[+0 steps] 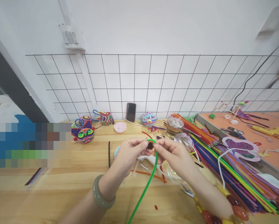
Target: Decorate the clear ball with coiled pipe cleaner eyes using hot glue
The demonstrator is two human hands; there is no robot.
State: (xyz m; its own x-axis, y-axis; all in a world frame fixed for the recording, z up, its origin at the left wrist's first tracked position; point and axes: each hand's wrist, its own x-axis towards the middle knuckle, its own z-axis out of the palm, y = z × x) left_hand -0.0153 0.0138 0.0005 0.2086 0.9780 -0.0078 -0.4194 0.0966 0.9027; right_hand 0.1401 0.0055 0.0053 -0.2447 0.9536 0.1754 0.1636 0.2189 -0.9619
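In front of me, my left hand (132, 152) and my right hand (171, 152) pinch a small round piece (150, 145) with a black centre and an orange edge. A bright green pipe cleaner (146, 186) curves over the top of this piece. Its long tail hangs down past my right fingers toward the table's front. Both sets of fingertips are closed on the work and partly hide it. Under my hands lies a white glue gun (148, 160), partly covered, beside an orange pipe cleaner (151, 176). Scissors (188, 190) rest near my right forearm.
Bundles of coloured pipe cleaners (223, 168) spread along the right. A glass jar (174, 127), a pink bowl (120, 127), a phone (131, 112) and several striped ornaments (85, 135) line the back. A white cable (220, 163) loops at right. At left, a blurred patch.
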